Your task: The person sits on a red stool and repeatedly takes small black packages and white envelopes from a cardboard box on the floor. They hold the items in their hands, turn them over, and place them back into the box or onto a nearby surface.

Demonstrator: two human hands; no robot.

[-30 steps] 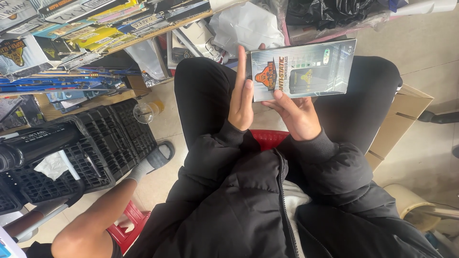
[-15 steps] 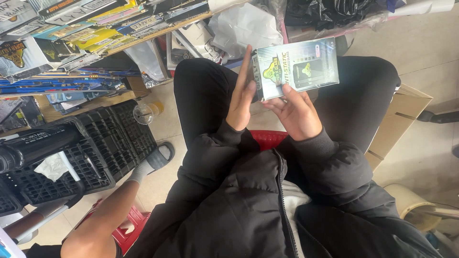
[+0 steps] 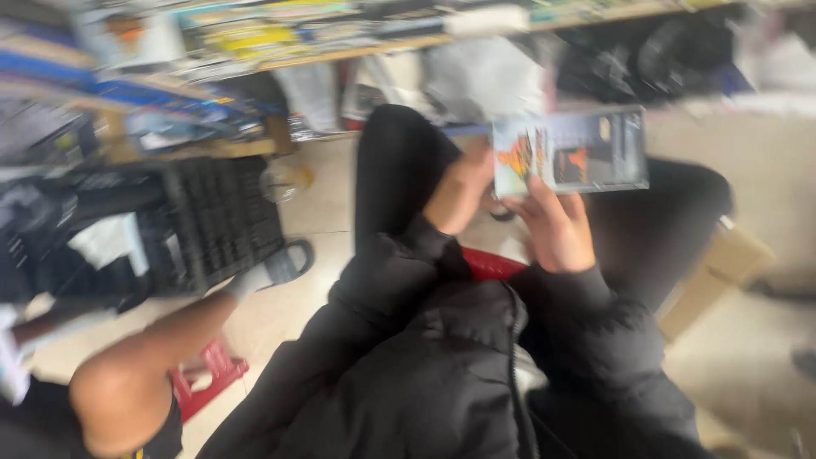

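Observation:
The view is blurred by motion. My right hand (image 3: 557, 225) holds a flat shiny box (image 3: 571, 151) from below, over my lap in black trousers. My left hand (image 3: 463, 189) is at the box's left edge, fingers curled against it. The box is silvery-blue with an orange and yellow picture and a dark phone shape on its face. Both my arms wear black padded jacket sleeves.
A black plastic crate (image 3: 212, 217) stands on the floor at the left, with a clear glass (image 3: 285, 178) behind it. Shelves of packaged goods (image 3: 255, 34) run along the top. Another person's bare knee (image 3: 119, 399) and sandalled foot (image 3: 276, 268) are at lower left. A cardboard box (image 3: 714, 280) sits at right.
The camera has swung, shifting the scene right and blurring it. My left hand has gone from flat and upright beside the box to curled at its left edge. The box sits slightly lower.

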